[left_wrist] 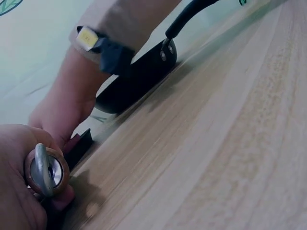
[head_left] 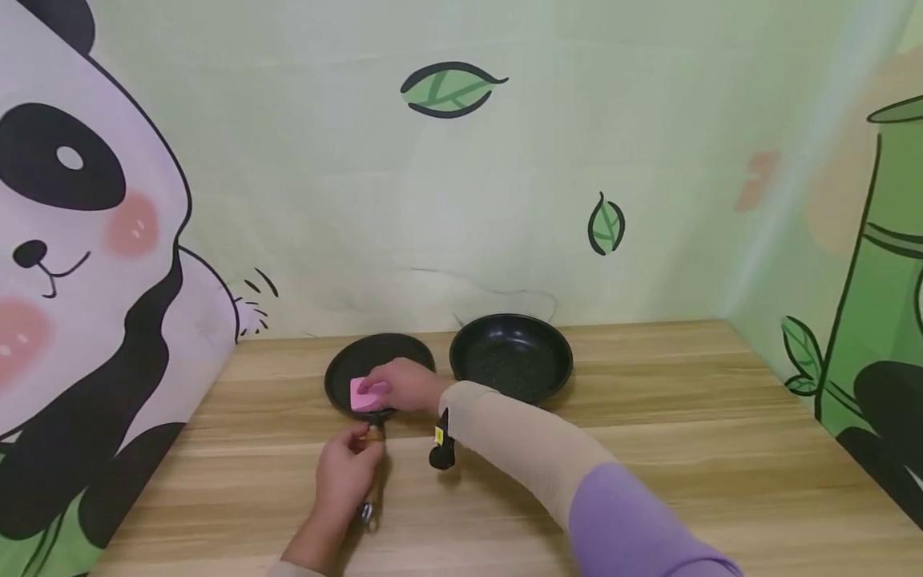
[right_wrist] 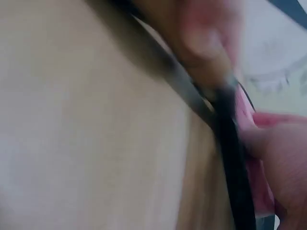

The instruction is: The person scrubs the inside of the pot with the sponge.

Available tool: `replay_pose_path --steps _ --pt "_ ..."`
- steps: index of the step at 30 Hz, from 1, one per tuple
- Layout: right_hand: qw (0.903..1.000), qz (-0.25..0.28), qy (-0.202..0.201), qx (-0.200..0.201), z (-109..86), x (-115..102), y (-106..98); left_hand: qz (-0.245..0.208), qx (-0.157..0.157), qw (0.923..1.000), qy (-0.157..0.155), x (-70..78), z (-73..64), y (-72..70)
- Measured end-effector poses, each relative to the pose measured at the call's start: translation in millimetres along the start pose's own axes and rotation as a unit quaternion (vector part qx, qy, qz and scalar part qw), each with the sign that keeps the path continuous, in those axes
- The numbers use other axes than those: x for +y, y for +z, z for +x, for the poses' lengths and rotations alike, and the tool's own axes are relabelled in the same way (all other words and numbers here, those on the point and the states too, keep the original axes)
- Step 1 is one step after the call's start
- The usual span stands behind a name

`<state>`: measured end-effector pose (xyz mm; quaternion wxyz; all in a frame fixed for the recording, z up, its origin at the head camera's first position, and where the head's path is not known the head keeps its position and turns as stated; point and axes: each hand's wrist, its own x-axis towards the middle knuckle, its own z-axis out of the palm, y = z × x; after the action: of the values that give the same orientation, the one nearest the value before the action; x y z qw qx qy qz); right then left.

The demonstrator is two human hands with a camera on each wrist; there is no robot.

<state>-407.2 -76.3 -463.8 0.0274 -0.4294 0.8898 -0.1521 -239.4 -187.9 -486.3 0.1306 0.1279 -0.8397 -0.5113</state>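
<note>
A small shallow black frying pan stands at the back left of the wooden table, its handle toward me. My left hand grips that brown wooden handle near the pan. The left wrist view shows the handle's end with a metal hanging ring. Inside the pan, near the handle side, my right hand holds a pink sponge against the cooking surface. Thumb and fingers pinch the sponge, which also shows beside the dark rim in the blurred right wrist view.
Right of the small pan sits a larger, deeper black frying pan; my right forearm covers its near edge. Its black handle shows in the left wrist view. A printed backdrop with a panda and leaves rises behind the table.
</note>
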Motion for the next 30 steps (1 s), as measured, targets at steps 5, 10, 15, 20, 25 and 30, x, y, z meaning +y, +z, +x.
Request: replay_pose_path --steps 5,10,15,20,25,30 --pt "0.9999 -0.009 -0.006 0.009 2.6 -1 4 0.008 -0.008 0.9999 -0.006 -1.3 1.4 -2.6" --pt "0.9953 -0.060 0.054 0.055 18.2 7 5 0.012 -0.004 0.9998 -0.014 -2.7 0.8 -4.3" --pt "0.9811 -0.080 0.146 0.098 37.2 11 12 -0.010 -0.014 0.9998 -0.012 -1.6 0.8 -2.8" --pt "0.9690 -0.048 0.213 0.116 45.7 11 15 -0.036 -0.027 0.9989 -0.008 1.3 -0.2 1.1" --pt "0.9720 -0.036 0.196 0.124 44.4 5 17 -0.051 -0.029 0.9982 -0.013 1.9 -0.9 1.7" --pt "0.9930 -0.042 0.048 0.099 44.2 -12 19 -0.041 -0.018 0.9989 -0.010 -0.3 0.6 -0.9"
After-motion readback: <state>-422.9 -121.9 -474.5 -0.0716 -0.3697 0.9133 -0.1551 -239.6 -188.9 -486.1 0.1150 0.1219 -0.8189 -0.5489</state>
